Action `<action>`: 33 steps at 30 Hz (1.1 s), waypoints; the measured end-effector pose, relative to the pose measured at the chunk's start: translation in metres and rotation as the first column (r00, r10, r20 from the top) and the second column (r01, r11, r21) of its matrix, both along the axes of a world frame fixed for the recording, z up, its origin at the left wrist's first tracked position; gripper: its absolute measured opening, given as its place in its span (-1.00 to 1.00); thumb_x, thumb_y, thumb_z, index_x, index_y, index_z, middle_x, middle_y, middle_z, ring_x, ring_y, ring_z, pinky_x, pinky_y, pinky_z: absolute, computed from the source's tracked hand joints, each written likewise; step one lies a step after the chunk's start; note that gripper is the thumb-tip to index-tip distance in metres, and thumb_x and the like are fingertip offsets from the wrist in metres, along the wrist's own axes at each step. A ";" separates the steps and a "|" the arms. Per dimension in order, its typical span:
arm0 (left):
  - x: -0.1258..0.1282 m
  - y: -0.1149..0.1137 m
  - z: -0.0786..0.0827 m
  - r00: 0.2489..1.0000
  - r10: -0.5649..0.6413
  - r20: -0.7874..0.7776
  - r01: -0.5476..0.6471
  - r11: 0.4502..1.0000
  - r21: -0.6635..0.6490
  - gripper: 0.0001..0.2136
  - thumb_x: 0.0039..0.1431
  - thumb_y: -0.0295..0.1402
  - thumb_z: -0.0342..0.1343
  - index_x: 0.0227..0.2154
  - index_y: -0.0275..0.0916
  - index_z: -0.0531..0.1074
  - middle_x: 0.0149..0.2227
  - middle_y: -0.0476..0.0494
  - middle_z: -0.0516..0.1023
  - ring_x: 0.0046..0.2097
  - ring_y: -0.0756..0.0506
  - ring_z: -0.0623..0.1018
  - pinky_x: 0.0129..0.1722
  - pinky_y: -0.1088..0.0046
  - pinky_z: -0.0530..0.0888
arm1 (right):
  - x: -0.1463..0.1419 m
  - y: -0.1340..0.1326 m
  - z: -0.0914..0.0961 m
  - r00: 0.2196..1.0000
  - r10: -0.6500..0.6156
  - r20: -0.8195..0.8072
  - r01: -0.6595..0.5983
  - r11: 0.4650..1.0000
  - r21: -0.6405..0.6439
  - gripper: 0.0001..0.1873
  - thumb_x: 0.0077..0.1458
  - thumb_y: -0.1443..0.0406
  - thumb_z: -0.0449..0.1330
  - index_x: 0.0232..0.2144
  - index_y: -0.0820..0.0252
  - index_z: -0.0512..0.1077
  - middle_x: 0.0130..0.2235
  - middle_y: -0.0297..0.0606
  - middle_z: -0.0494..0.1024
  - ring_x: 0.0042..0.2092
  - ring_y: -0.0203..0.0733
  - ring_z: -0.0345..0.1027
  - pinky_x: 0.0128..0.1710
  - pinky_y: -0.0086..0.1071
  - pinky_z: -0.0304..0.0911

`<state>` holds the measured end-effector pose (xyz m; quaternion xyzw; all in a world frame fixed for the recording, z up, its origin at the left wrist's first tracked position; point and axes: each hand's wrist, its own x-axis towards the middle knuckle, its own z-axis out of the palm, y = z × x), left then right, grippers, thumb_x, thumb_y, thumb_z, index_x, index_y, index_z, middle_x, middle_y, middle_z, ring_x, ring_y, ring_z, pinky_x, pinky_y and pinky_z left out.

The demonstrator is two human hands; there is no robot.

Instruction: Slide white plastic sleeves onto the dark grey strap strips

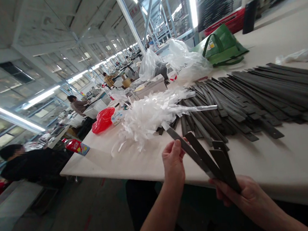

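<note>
My right hand is closed round the lower ends of several dark flat strips, fanned upward over the table's near edge. My left hand pinches the leftmost strip partway up, thumb and fingers pressed on it. That strip's pale upper end reaches toward a heap of clear plastic wrappers. Beyond my hands, many more dark strips lie side by side on the white table.
A green bag, clear plastic bags, a small bottle, a cardboard box and a red bag sit farther along the table. A seated person in black is at left; others work at distant tables.
</note>
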<state>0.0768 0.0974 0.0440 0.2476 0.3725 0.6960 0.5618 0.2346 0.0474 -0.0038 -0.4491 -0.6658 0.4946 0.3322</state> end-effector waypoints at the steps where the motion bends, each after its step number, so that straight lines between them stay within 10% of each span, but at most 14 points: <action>1: 0.003 -0.003 -0.004 0.999 -0.042 -0.013 0.042 0.999 -0.033 -0.78 -0.09 -0.25 0.35 -0.47 -0.31 0.53 -0.42 -0.08 0.59 -0.40 0.02 0.53 -0.31 0.51 0.45 | 0.000 0.001 0.001 1.000 -0.012 0.002 0.012 1.000 0.007 -0.51 0.21 -0.01 0.00 -0.55 0.19 0.40 -0.57 -0.31 0.44 -0.54 -0.26 0.33 -0.47 -0.41 0.24; 6: 0.022 -0.037 -0.028 0.965 -0.233 -0.121 0.221 0.970 -0.103 -0.79 0.06 -0.25 0.24 -0.46 -0.34 0.52 -0.52 -0.05 0.52 -0.48 0.05 0.45 -0.42 0.53 0.39 | 0.003 0.002 0.002 0.999 -0.038 -0.024 0.038 0.999 0.009 -0.47 0.20 -0.05 -0.02 -0.56 0.20 0.40 -0.57 -0.29 0.44 -0.54 -0.24 0.32 -0.50 -0.40 0.23; 12: -0.001 -0.005 -0.001 1.000 0.015 0.001 -0.015 1.000 0.009 -0.75 -0.02 -0.23 0.31 -0.30 -0.25 0.55 -0.28 -0.09 0.61 -0.30 0.02 0.55 -0.24 0.53 0.45 | -0.001 -0.002 0.000 0.999 0.022 -0.040 -0.025 0.998 -0.066 -0.49 0.19 -0.06 -0.01 -0.51 0.22 0.39 -0.55 -0.29 0.44 -0.54 -0.26 0.33 -0.50 -0.43 0.24; 19: 0.019 -0.033 -0.028 0.969 -0.228 -0.097 0.193 0.940 -0.281 -0.72 -0.08 -0.15 0.32 -0.49 -0.31 0.54 -0.57 0.01 0.51 -0.54 0.06 0.44 -0.53 0.59 0.39 | -0.005 -0.007 -0.007 0.982 -0.034 -0.184 0.009 0.991 -0.135 -0.54 0.18 -0.03 0.08 -0.37 0.29 0.43 -0.56 -0.33 0.42 -0.58 -0.33 0.27 -0.58 -0.51 0.17; 23: 0.015 -0.034 -0.033 0.965 -0.235 -0.119 0.184 0.924 -0.336 -0.63 -0.26 -0.15 0.41 -0.41 -0.32 0.57 -0.41 -0.14 0.63 -0.37 -0.09 0.59 -0.37 0.46 0.52 | -0.003 -0.007 -0.006 0.952 -0.134 -0.274 0.093 0.983 -0.157 -0.50 0.21 -0.04 0.04 -0.25 0.30 0.45 -0.48 -0.28 0.47 -0.56 -0.35 0.31 -0.57 -0.54 0.20; 29: 0.022 -0.019 -0.019 0.966 -0.240 -0.094 0.207 0.940 -0.271 -0.51 -0.25 -0.10 0.40 -0.21 -0.23 0.56 -0.23 -0.21 0.65 -0.30 -0.15 0.62 -0.36 0.42 0.53 | 0.035 0.000 0.042 0.948 -0.214 -0.235 0.188 0.974 -0.130 -0.48 0.22 -0.05 0.02 -0.08 0.27 0.37 -0.38 -0.25 0.52 -0.50 -0.34 0.38 -0.51 -0.49 0.28; 33: 0.024 -0.027 -0.024 0.934 -0.280 -0.223 0.229 0.947 -0.226 -0.54 -0.08 -0.09 0.31 -0.10 -0.16 0.53 -0.11 -0.26 0.61 -0.28 -0.09 0.61 -0.36 0.49 0.48 | 0.105 0.032 0.092 0.868 -0.490 -0.086 0.486 0.872 -0.056 -0.53 0.15 0.00 0.15 -0.15 0.32 0.42 -0.48 -0.29 0.51 -0.54 -0.33 0.38 -0.54 -0.47 0.30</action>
